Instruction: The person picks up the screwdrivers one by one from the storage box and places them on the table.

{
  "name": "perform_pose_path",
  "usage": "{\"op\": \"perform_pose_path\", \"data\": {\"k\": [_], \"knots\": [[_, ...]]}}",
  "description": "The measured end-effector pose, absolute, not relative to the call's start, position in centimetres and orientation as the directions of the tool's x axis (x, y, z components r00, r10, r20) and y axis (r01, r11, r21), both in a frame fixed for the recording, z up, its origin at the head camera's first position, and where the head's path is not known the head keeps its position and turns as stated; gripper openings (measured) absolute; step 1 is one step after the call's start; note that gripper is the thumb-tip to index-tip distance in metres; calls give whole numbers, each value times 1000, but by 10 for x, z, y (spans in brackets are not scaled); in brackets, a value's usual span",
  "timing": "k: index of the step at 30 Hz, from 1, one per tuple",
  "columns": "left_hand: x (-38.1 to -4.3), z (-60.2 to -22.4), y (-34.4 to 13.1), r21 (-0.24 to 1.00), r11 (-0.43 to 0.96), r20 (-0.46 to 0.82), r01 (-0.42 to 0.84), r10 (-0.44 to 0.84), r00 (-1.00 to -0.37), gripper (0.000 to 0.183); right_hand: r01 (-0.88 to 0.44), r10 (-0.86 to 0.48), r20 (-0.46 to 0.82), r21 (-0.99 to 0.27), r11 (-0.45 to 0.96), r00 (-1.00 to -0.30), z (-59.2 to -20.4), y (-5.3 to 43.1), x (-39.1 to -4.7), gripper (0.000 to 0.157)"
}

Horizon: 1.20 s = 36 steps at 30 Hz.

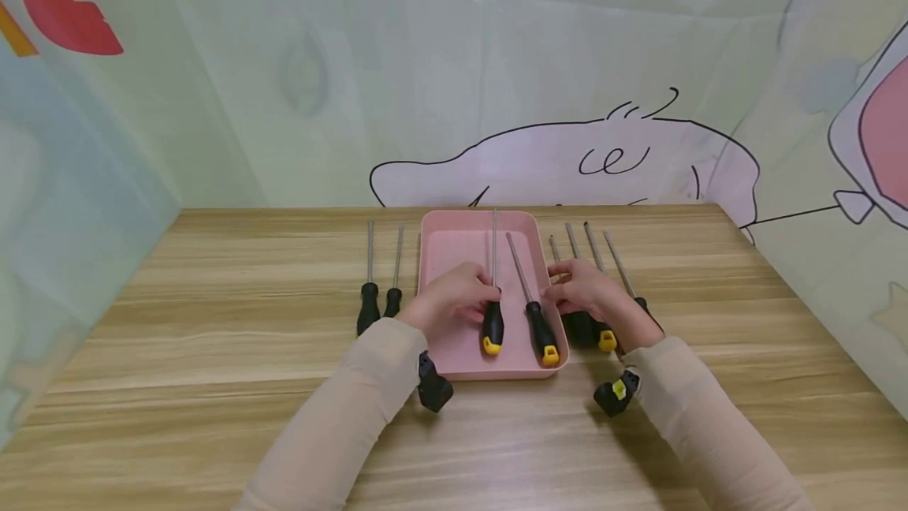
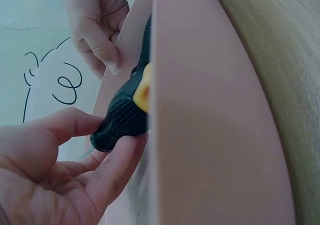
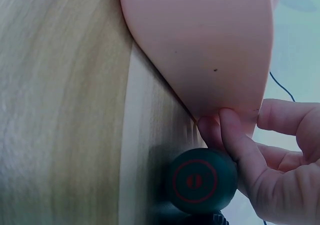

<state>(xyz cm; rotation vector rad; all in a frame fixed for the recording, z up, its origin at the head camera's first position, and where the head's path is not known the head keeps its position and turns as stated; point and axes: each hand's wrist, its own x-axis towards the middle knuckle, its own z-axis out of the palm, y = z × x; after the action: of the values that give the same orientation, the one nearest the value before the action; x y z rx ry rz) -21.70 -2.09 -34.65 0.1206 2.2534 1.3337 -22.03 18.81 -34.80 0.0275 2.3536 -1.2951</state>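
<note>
My left hand [image 1: 461, 290] pinches the black handle of a screwdriver [image 1: 493, 326] with a yellow end, over the pink tray [image 1: 454, 365]. In the left wrist view, thumb and fingertips grip that dark handle [image 2: 120, 117]; the tray wall [image 2: 210, 105] hides part of it. A second black-and-yellow screwdriver [image 1: 541, 333] lies in the tray, to the right. At the tray's right side, my right hand [image 1: 585, 290] holds the rim. The right wrist view has its fingers against the outer wall [image 3: 200, 45], close above a dark round handle end [image 3: 202, 180].
Left of the tray lie two black-handled screwdrivers [image 1: 369, 306], side by side. Several more screwdrivers [image 1: 605, 337] lie to the right, partly under my right hand and forearm. The wooden table [image 1: 248, 322] ends at a printed cloth backdrop [image 1: 284, 101].
</note>
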Motion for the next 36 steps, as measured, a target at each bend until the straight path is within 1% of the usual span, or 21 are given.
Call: {"op": "perform_pose_path", "data": {"k": [6,10,14,18,25,28,36], "knots": [[-218,-341,-28,843,516,-371,-152,353,-859,15,231,-198,-397,-799,556,-896,-348,188,-220,53],[-217,-338,-34,846,521,-338,-113,362,-868,17,231,-196,-396,-798,556,-897,-348,188,-221,53],[-217,-336,-40,864,495,-301,-85,374,-877,19,232,-188,-395,-795,561,-899,-347,188,-220,52],[-218,-334,-47,861,503,-289,-68,376,-880,18,228,-184,-390,-794,563,-902,-347,188,-219,52],[-218,-333,-63,878,471,-280,-83,367,-887,22,225,-192,-387,-800,556,-902,-347,189,-221,55],[-219,-333,-71,883,465,-263,-69,367,-892,24,226,-192,-387,-801,554,-902,-348,188,-221,55],[-218,-331,-82,884,456,-284,-101,354,-891,27,235,-180,-393,-795,560,-902,-347,188,-220,54]]}}
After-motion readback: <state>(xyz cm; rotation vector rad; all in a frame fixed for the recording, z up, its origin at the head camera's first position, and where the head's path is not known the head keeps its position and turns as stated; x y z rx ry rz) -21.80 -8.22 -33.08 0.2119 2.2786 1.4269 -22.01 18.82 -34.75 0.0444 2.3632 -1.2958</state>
